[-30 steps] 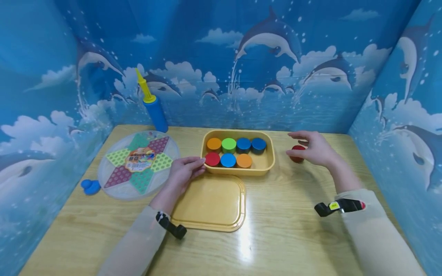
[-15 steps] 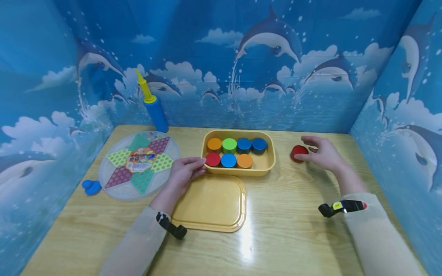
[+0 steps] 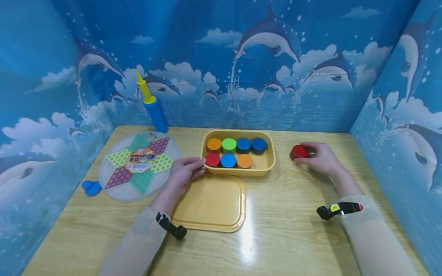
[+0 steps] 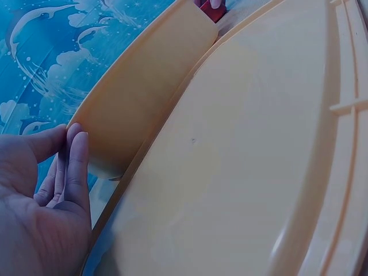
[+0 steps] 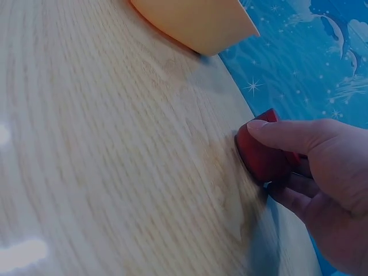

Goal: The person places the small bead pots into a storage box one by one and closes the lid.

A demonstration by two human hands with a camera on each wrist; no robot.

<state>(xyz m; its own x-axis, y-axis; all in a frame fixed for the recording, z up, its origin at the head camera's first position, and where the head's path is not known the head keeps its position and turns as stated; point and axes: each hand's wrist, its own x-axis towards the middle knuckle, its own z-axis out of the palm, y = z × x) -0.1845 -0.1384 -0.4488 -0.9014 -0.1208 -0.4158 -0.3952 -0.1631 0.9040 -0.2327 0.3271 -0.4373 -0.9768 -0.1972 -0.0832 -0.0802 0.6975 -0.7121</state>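
My right hand [image 3: 322, 158] pinches a short red cylinder [image 3: 298, 152] between thumb and fingers, to the right of the yellow box. In the right wrist view the red cylinder [image 5: 265, 150] is close over the wooden table, the thumb lying across its side. With thumb and fingertips, my left hand [image 3: 183, 173] holds the front left corner of the yellow box [image 3: 238, 172]. Inside the box stand several similar cylinders in two rows, among them a green one [image 3: 229, 145] and a red one [image 3: 212, 159]. The right end of its front row has bare floor.
A yellow lid [image 3: 210, 201] lies flat in front of the box, partly under the left forearm. Left of it lies a round star-patterned game board [image 3: 115, 159], with a small blue object [image 3: 91, 188] beside it. A blue-and-yellow pump [image 3: 155, 111] stands at the back wall.
My right hand drew back to the right from over the red cylinder, then brought thumb and fingers onto it. The left hand stays at the box corner.
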